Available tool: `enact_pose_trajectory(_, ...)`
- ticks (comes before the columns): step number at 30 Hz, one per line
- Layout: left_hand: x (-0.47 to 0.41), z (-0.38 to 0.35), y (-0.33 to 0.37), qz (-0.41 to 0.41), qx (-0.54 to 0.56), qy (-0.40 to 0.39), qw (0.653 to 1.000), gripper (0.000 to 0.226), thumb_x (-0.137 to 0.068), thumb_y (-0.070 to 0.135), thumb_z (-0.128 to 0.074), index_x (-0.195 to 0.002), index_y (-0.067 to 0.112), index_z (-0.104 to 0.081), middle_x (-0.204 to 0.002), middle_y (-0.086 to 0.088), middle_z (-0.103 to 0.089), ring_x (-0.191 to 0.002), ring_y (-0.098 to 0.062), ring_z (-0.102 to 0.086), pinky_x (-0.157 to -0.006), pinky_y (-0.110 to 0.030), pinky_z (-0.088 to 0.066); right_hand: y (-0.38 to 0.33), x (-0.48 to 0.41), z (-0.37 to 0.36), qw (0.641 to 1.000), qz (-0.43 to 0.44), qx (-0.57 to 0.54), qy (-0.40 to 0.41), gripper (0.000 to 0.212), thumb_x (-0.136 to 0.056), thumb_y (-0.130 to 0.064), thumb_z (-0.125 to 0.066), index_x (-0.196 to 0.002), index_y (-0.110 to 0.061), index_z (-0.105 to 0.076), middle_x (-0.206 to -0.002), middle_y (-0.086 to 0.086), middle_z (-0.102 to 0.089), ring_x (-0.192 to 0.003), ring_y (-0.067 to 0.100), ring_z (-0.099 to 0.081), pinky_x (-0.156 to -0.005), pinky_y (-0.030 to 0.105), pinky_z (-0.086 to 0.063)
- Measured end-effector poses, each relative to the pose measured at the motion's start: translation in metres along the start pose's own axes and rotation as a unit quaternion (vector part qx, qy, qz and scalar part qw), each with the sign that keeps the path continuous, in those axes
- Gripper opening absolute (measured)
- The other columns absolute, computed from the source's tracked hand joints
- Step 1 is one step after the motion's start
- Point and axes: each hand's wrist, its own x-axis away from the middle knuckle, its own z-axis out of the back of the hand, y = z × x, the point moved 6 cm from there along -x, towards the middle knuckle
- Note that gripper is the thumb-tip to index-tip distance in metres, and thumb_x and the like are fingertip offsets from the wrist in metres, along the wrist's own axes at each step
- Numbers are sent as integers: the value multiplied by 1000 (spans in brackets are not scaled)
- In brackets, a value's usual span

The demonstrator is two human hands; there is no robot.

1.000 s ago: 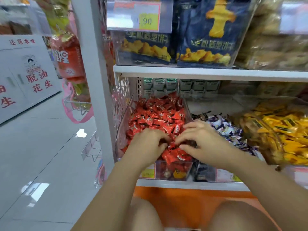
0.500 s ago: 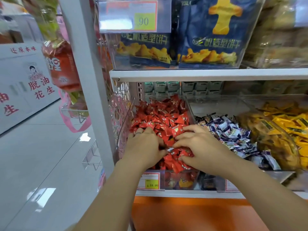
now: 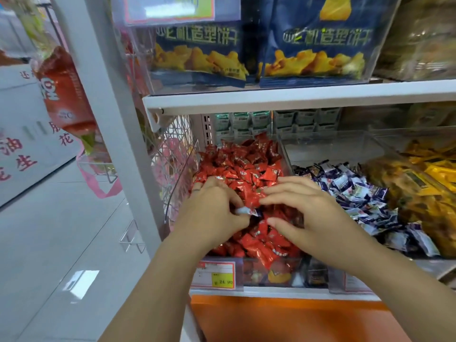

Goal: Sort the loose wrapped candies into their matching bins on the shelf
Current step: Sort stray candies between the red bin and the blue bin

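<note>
A clear bin (image 3: 181,183) on the lower shelf is heaped with red wrapped candies (image 3: 243,164). My left hand (image 3: 212,213) lies on the heap and pinches a white-and-purple wrapped candy (image 3: 246,211) that sits among the red ones. My right hand (image 3: 308,215) rests on the red candies beside it, fingers spread and relaxed, holding nothing. To the right, a second clear bin holds purple-and-white candies (image 3: 357,193). Farther right lie yellow and gold wrapped candies (image 3: 424,183).
A white shelf board (image 3: 296,97) above carries blue snack bags (image 3: 318,45) behind a clear panel. A white upright post (image 3: 116,119) stands at the left with red packets hanging from it. A price tag (image 3: 214,275) fronts the bin. Grey tiled aisle floor lies left.
The view has come closer to the shelf. My left hand has drawn a white-and-purple candy out of the red heap; my right hand has spread flat on the candies.
</note>
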Motion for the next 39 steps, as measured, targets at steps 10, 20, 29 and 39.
enact_pose_trajectory(10, 6, 33, -3, 11, 22, 181, 983, 12, -87, 27, -61, -99, 29, -63, -99, 5, -59, -85, -18, -58, -68, -33, -46, 2, 2, 4, 998, -16, 0, 57, 34, -86, -31, -61, -120, -29, -62, -112, -26, -52, -117, -4, -35, -110, 29, -26)
enact_pose_trajectory(20, 1, 9, 50, -133, 353, 17, 926, 19, -82, 20, -71, -98, 28, -63, -94, 11, -68, -85, -1, -62, -79, -15, -49, 6, 6, 44, 983, -18, -56, 174, 32, -81, -9, -69, -102, -33, -61, -96, -28, -59, -92, -15, -55, -80, 0, -38)
enact_pose_trajectory(29, -16, -29, 16, -145, 48, -64, 986, 42, -87, 40, -63, -128, 35, -54, -133, 14, -49, -125, -8, -43, -109, -36, -31, 48, 22, 53, 971, -195, 29, 137, 37, -88, -21, -64, -124, -25, -60, -109, -19, -49, -109, 3, -45, -92, 18, -32)
enact_pose_trajectory(39, -13, -23, -5, -107, -126, -43, 985, 28, -88, 39, -58, -116, 42, -56, -125, 14, -50, -120, -13, -45, -113, -41, -17, 35, 13, 25, 990, -129, -52, 36, 31, -92, -11, -55, -116, -28, -65, -106, -34, -46, -97, -30, -39, -80, -7, -29)
